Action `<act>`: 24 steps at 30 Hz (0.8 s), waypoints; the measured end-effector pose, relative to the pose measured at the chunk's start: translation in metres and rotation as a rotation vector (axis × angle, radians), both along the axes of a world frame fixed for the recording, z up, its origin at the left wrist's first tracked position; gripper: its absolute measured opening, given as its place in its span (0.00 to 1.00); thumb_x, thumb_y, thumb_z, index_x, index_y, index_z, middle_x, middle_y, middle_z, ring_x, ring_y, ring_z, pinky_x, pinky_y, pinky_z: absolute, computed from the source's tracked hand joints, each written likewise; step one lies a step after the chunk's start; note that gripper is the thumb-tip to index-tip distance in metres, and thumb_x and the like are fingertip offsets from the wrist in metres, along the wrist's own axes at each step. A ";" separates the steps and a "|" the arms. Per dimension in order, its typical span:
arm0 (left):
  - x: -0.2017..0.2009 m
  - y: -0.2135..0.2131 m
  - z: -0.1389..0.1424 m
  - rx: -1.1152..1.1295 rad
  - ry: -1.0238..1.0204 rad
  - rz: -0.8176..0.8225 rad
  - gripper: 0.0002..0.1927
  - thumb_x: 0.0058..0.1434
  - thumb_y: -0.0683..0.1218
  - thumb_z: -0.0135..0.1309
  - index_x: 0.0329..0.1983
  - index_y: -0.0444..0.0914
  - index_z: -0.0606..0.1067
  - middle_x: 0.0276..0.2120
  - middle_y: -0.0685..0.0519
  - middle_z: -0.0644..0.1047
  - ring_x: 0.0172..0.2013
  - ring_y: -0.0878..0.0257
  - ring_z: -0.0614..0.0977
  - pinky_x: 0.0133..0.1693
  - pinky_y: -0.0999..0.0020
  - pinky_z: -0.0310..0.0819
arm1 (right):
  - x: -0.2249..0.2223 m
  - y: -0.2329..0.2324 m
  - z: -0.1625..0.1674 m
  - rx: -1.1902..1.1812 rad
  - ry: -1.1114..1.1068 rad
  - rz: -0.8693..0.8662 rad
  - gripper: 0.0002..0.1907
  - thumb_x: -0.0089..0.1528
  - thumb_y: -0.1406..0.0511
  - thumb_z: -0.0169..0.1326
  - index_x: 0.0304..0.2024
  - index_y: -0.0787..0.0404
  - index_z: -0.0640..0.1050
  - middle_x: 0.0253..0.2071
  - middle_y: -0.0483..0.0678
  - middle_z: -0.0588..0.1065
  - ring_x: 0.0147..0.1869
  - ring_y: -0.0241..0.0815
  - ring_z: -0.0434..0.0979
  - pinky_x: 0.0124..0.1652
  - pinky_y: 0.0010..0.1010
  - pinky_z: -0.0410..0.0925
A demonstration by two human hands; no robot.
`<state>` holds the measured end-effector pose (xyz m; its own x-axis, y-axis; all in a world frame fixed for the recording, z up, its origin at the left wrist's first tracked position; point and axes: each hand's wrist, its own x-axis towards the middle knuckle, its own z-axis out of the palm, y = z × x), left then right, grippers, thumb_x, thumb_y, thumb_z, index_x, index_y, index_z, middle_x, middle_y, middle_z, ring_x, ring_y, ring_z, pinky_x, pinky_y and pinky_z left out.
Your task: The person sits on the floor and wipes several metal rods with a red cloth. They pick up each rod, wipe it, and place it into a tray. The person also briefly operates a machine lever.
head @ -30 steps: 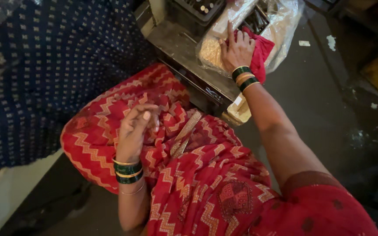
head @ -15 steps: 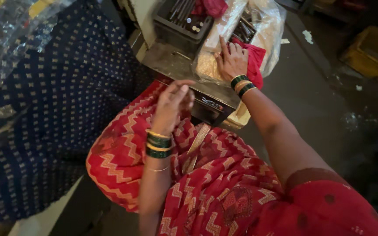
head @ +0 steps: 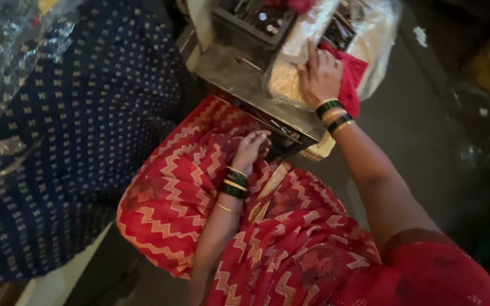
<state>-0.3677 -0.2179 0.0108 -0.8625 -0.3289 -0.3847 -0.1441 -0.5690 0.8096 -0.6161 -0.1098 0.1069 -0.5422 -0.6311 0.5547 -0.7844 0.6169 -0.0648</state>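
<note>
**Right hand flat on bag, left hand at table edge**

Here the right hand (head: 320, 76) lies palm-down, fingers spread, on a clear plastic bag (head: 290, 79) of pale contents at the far end of the metal table (head: 239, 73), beside a red cloth (head: 351, 82). The left hand (head: 250, 148) hovers at the table's near edge over the red zigzag sari (head: 188, 192), fingers loosely curled, holding nothing visible. Judged step: steadying the bag; next move needs a firmer grip. Count: one bag, one cloth, one dark tray (head: 253, 22), bangles on both wrists.
</note>
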 end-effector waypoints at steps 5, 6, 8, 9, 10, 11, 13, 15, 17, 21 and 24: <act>-0.001 -0.006 -0.026 -0.042 -0.024 0.021 0.10 0.72 0.46 0.50 0.50 0.40 0.78 0.33 0.57 0.79 0.31 0.70 0.78 0.33 0.75 0.74 | -0.001 -0.003 -0.007 -0.074 -0.047 0.025 0.34 0.75 0.53 0.44 0.78 0.62 0.56 0.57 0.55 0.73 0.64 0.54 0.69 0.58 0.49 0.59; -0.003 -0.009 -0.028 -0.043 -0.020 0.028 0.10 0.71 0.47 0.50 0.50 0.40 0.78 0.33 0.57 0.79 0.31 0.70 0.78 0.34 0.75 0.75 | -0.001 -0.003 -0.007 -0.097 -0.107 0.026 0.34 0.75 0.54 0.43 0.78 0.62 0.56 0.56 0.55 0.73 0.64 0.54 0.69 0.58 0.49 0.59; -0.002 -0.014 -0.032 -0.041 -0.022 0.054 0.10 0.71 0.47 0.50 0.50 0.39 0.78 0.34 0.57 0.79 0.33 0.70 0.79 0.35 0.74 0.75 | 0.000 -0.004 -0.007 -0.111 -0.143 0.009 0.33 0.76 0.54 0.43 0.78 0.62 0.56 0.57 0.55 0.74 0.65 0.54 0.69 0.59 0.48 0.59; -0.002 -0.017 -0.035 -0.044 -0.022 0.062 0.11 0.71 0.47 0.50 0.50 0.38 0.78 0.35 0.57 0.80 0.34 0.69 0.79 0.35 0.74 0.75 | 0.000 -0.005 -0.007 -0.110 -0.113 -0.009 0.33 0.76 0.54 0.43 0.78 0.61 0.56 0.58 0.55 0.74 0.65 0.53 0.69 0.59 0.48 0.59; -0.003 -0.020 -0.038 -0.038 -0.027 0.076 0.10 0.71 0.47 0.51 0.50 0.38 0.78 0.35 0.57 0.79 0.35 0.70 0.79 0.36 0.74 0.75 | 0.000 -0.006 -0.007 -0.112 -0.083 -0.032 0.33 0.76 0.54 0.44 0.78 0.61 0.57 0.60 0.56 0.74 0.66 0.53 0.70 0.60 0.47 0.59; -0.003 -0.020 -0.042 -0.031 -0.033 0.088 0.10 0.71 0.47 0.51 0.50 0.38 0.78 0.35 0.57 0.79 0.36 0.70 0.79 0.37 0.75 0.75 | 0.001 -0.007 -0.006 -0.115 -0.097 -0.029 0.33 0.76 0.54 0.44 0.78 0.61 0.57 0.60 0.56 0.74 0.66 0.53 0.70 0.60 0.47 0.59; -0.003 -0.020 -0.048 -0.019 -0.028 0.094 0.10 0.71 0.46 0.52 0.50 0.38 0.78 0.36 0.57 0.79 0.37 0.70 0.79 0.37 0.75 0.75 | 0.002 -0.008 -0.003 -0.118 -0.124 -0.031 0.33 0.76 0.55 0.45 0.78 0.61 0.56 0.60 0.56 0.74 0.66 0.54 0.70 0.60 0.47 0.59; -0.001 -0.018 -0.053 -0.007 -0.001 0.085 0.10 0.71 0.46 0.53 0.51 0.38 0.78 0.36 0.56 0.79 0.37 0.70 0.79 0.38 0.75 0.74 | 0.004 -0.009 0.001 -0.119 -0.111 -0.027 0.32 0.76 0.55 0.46 0.78 0.60 0.57 0.60 0.56 0.74 0.66 0.54 0.70 0.59 0.48 0.59; 0.006 -0.017 -0.054 -0.025 -0.008 0.061 0.10 0.70 0.46 0.53 0.51 0.40 0.77 0.37 0.57 0.80 0.37 0.70 0.79 0.38 0.76 0.75 | 0.006 -0.007 0.006 -0.107 -0.239 -0.031 0.33 0.74 0.56 0.47 0.78 0.59 0.58 0.58 0.56 0.74 0.64 0.54 0.70 0.59 0.48 0.60; 0.017 -0.019 -0.045 -0.091 0.039 0.058 0.12 0.70 0.46 0.54 0.54 0.39 0.77 0.39 0.58 0.80 0.39 0.72 0.80 0.41 0.77 0.76 | -0.009 0.009 0.018 -0.235 -0.485 0.112 0.33 0.74 0.55 0.50 0.77 0.60 0.59 0.64 0.60 0.70 0.68 0.57 0.68 0.64 0.48 0.61; 0.025 -0.024 -0.037 -0.047 -0.020 0.056 0.13 0.69 0.47 0.54 0.55 0.41 0.76 0.37 0.58 0.78 0.34 0.71 0.77 0.34 0.76 0.71 | -0.026 0.029 0.016 -0.150 -0.298 0.018 0.34 0.70 0.56 0.56 0.73 0.62 0.64 0.64 0.63 0.71 0.69 0.60 0.66 0.64 0.51 0.57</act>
<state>-0.3428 -0.2418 -0.0258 -0.8344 -0.3947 -0.3848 -0.1293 -0.5385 0.8327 -0.6418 -0.0811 0.1230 -0.6840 -0.5656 0.4607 -0.7281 0.5689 -0.3824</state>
